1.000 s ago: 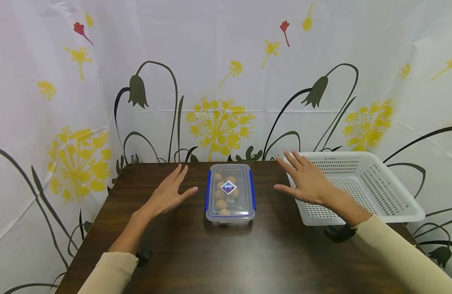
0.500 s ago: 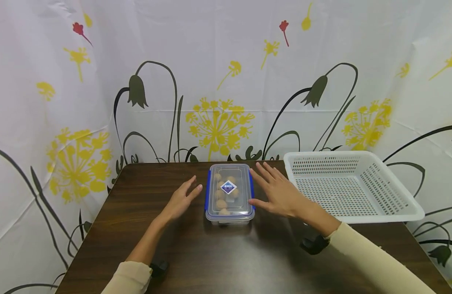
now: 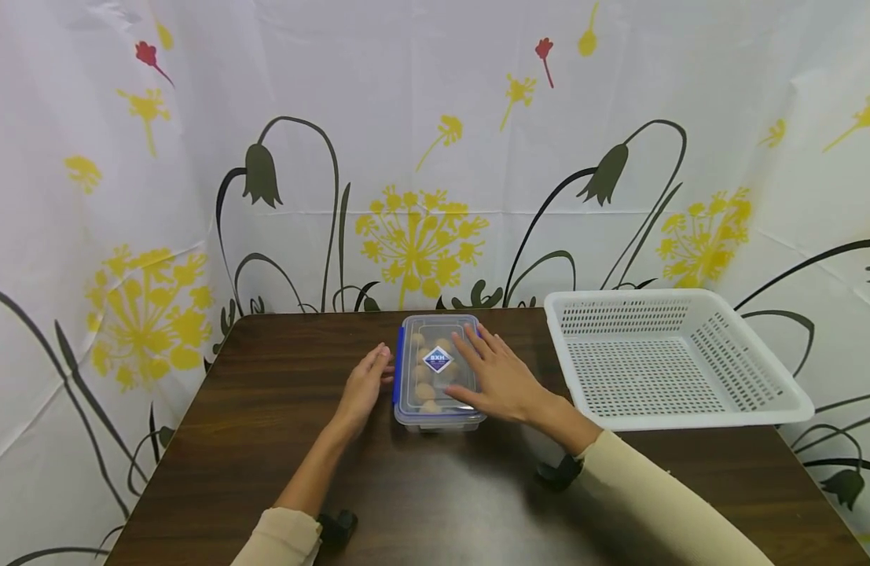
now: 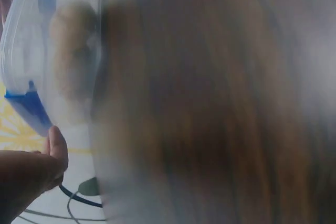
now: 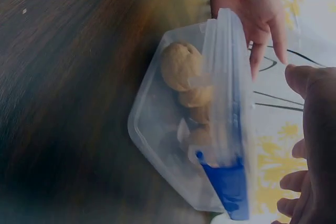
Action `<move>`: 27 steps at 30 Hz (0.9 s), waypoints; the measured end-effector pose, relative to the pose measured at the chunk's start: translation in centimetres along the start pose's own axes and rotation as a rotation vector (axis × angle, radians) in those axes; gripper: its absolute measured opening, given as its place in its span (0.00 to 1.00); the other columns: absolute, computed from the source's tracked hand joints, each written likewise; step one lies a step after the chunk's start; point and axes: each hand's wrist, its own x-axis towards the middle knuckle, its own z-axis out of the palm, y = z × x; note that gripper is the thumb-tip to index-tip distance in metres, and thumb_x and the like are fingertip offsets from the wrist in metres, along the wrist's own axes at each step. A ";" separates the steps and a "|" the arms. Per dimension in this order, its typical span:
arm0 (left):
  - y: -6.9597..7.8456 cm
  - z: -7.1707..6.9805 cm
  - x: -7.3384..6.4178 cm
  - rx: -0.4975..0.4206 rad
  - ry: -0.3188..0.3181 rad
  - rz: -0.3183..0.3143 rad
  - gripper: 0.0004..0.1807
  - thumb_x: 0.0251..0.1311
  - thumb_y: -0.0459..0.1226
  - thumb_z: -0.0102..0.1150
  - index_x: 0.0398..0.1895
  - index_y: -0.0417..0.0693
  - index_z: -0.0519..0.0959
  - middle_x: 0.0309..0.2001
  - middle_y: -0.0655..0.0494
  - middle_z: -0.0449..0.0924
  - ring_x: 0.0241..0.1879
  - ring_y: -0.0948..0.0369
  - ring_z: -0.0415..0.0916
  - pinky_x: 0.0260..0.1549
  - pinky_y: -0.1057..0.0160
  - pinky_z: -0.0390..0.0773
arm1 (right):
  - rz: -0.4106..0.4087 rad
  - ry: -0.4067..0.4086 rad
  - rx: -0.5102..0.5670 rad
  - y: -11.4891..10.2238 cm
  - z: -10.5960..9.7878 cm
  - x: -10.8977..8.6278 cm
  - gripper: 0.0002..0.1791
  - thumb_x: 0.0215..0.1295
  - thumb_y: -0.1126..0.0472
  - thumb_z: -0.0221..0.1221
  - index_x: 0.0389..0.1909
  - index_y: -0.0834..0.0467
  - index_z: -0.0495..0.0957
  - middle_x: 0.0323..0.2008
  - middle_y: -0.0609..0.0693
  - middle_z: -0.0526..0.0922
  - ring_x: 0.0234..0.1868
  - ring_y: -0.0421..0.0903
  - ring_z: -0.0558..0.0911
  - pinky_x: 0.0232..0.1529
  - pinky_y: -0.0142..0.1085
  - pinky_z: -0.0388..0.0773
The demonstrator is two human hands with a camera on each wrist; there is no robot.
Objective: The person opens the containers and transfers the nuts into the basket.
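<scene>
A clear plastic food storage box (image 3: pixel 431 379) sits on the dark wooden table, its lid on and a blue-and-white diamond label on top. Blue clips (image 5: pixel 229 188) run along its sides. Round tan-brown balls (image 5: pixel 181 66) lie inside, seen through the wall in the right wrist view. My left hand (image 3: pixel 365 387) is beside the box's left side, fingertips close to the blue clip there. Over the right part of the lid, my right hand (image 3: pixel 503 384) is spread, fingers straight, hiding the right clip in the head view. Neither hand grips anything.
A white perforated plastic basket (image 3: pixel 760 419) stands at the right of the dark wooden table (image 3: pixel 435 503). A white curtain (image 3: pixel 378 94) printed with yellow and dark green flowers hangs behind the table's far edge.
Both hands have moved inward toward the box. The right came left from over the basket to over the lid, the left came right to the box's side. The box has stayed in place.
</scene>
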 end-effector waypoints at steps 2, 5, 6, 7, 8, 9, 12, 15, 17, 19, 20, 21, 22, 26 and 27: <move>-0.1 0.3 -0.1 0.019 0.023 -0.010 0.33 0.86 0.47 0.39 0.82 0.34 0.58 0.70 0.29 0.71 0.64 0.40 0.75 0.68 0.43 0.74 | 0.016 0.002 0.016 -0.1 0.6 0.3 0.50 0.75 0.33 0.55 0.84 0.62 0.56 0.82 0.67 0.55 0.84 0.66 0.52 0.80 0.62 0.52; -0.2 0.8 -0.2 0.054 0.037 -0.027 0.33 0.86 0.48 0.39 0.82 0.34 0.59 0.65 0.32 0.75 0.59 0.44 0.76 0.65 0.44 0.77 | 0.041 0.009 0.024 -0.1 1.5 0.7 0.50 0.75 0.32 0.55 0.84 0.62 0.56 0.82 0.67 0.54 0.84 0.66 0.52 0.81 0.62 0.51; -0.3 0.8 -0.2 0.070 0.036 -0.033 0.34 0.86 0.49 0.39 0.82 0.34 0.59 0.64 0.33 0.75 0.58 0.44 0.76 0.64 0.44 0.77 | 0.053 0.008 0.021 -0.1 1.7 0.9 0.50 0.75 0.32 0.55 0.84 0.61 0.56 0.83 0.66 0.53 0.84 0.66 0.52 0.81 0.62 0.50; -0.4 0.9 -0.2 0.093 0.035 -0.035 0.34 0.86 0.49 0.39 0.82 0.34 0.59 0.66 0.33 0.75 0.61 0.44 0.76 0.66 0.43 0.75 | 0.066 0.005 0.014 -0.2 2.0 1.0 0.50 0.75 0.31 0.54 0.84 0.61 0.56 0.83 0.66 0.52 0.84 0.65 0.51 0.81 0.62 0.50; -0.5 1.0 -0.3 0.122 0.033 -0.036 0.34 0.86 0.50 0.38 0.82 0.35 0.60 0.68 0.34 0.74 0.64 0.42 0.75 0.68 0.42 0.73 | 0.082 0.001 0.011 -0.2 2.2 1.2 0.50 0.75 0.31 0.53 0.84 0.60 0.55 0.84 0.65 0.51 0.84 0.64 0.51 0.81 0.61 0.49; -0.5 1.0 -0.3 0.147 0.031 -0.039 0.34 0.86 0.51 0.38 0.82 0.36 0.60 0.71 0.34 0.73 0.68 0.41 0.72 0.71 0.41 0.69 | 0.095 0.001 0.010 -0.2 2.4 1.3 0.50 0.75 0.30 0.52 0.84 0.59 0.55 0.84 0.65 0.50 0.84 0.64 0.50 0.82 0.61 0.49; -0.7 1.2 -0.5 0.210 0.023 -0.030 0.34 0.86 0.52 0.37 0.81 0.37 0.61 0.78 0.38 0.65 0.78 0.40 0.60 0.78 0.40 0.57 | 0.119 0.008 0.009 -0.3 2.9 1.7 0.50 0.75 0.30 0.52 0.84 0.59 0.55 0.84 0.65 0.49 0.85 0.64 0.48 0.81 0.61 0.49; -0.7 1.4 -0.6 0.230 0.013 -0.020 0.34 0.86 0.51 0.36 0.81 0.37 0.62 0.80 0.39 0.62 0.80 0.39 0.55 0.79 0.40 0.52 | 0.134 0.018 0.017 -0.5 3.4 2.1 0.50 0.75 0.30 0.53 0.84 0.59 0.55 0.84 0.66 0.49 0.85 0.64 0.47 0.81 0.62 0.49; -0.7 1.5 -0.7 0.236 0.011 -0.012 0.33 0.86 0.50 0.36 0.81 0.37 0.62 0.78 0.37 0.63 0.79 0.38 0.57 0.78 0.39 0.54 | 0.143 0.016 0.024 -0.6 3.6 2.3 0.50 0.75 0.30 0.53 0.84 0.60 0.55 0.84 0.66 0.49 0.85 0.64 0.46 0.81 0.62 0.48; -0.7 1.7 -0.7 0.250 0.014 -0.004 0.32 0.86 0.50 0.36 0.81 0.38 0.62 0.77 0.34 0.66 0.78 0.37 0.60 0.78 0.38 0.56 | 0.158 0.009 0.032 -0.6 3.9 2.4 0.50 0.75 0.30 0.52 0.84 0.59 0.55 0.84 0.65 0.48 0.85 0.63 0.44 0.82 0.62 0.46; -0.7 1.8 -0.7 0.259 0.016 0.001 0.32 0.86 0.49 0.36 0.81 0.38 0.63 0.75 0.33 0.67 0.76 0.36 0.62 0.77 0.37 0.58 | 0.165 0.007 0.040 -0.6 4.0 2.4 0.50 0.75 0.30 0.52 0.84 0.59 0.55 0.84 0.65 0.47 0.85 0.62 0.43 0.82 0.62 0.45; -0.7 1.8 -0.7 0.272 0.019 0.006 0.32 0.86 0.48 0.36 0.81 0.37 0.63 0.74 0.32 0.68 0.75 0.36 0.64 0.76 0.37 0.59 | 0.168 0.007 0.049 -0.6 4.1 2.4 0.50 0.75 0.30 0.51 0.84 0.59 0.55 0.84 0.64 0.47 0.85 0.62 0.43 0.82 0.62 0.45; -0.7 1.9 -0.6 0.285 0.023 0.013 0.31 0.86 0.48 0.36 0.80 0.37 0.63 0.74 0.31 0.69 0.74 0.35 0.65 0.75 0.36 0.61 | 0.170 0.008 0.055 -0.6 4.2 2.4 0.49 0.76 0.30 0.51 0.84 0.59 0.55 0.84 0.64 0.47 0.85 0.62 0.42 0.82 0.62 0.45; -0.9 2.1 -0.4 0.325 0.039 0.050 0.30 0.86 0.45 0.37 0.79 0.35 0.64 0.71 0.30 0.72 0.71 0.35 0.70 0.73 0.36 0.65 | 0.174 0.007 0.084 -0.5 4.4 2.4 0.48 0.77 0.31 0.51 0.84 0.59 0.55 0.84 0.65 0.45 0.85 0.62 0.41 0.81 0.64 0.47; -0.8 2.1 -0.4 0.336 0.045 0.061 0.29 0.86 0.44 0.37 0.79 0.34 0.65 0.70 0.30 0.73 0.71 0.35 0.70 0.72 0.36 0.66 | 0.173 0.009 0.091 -0.6 4.5 2.4 0.48 0.77 0.31 0.51 0.84 0.59 0.55 0.84 0.65 0.45 0.85 0.63 0.41 0.81 0.65 0.48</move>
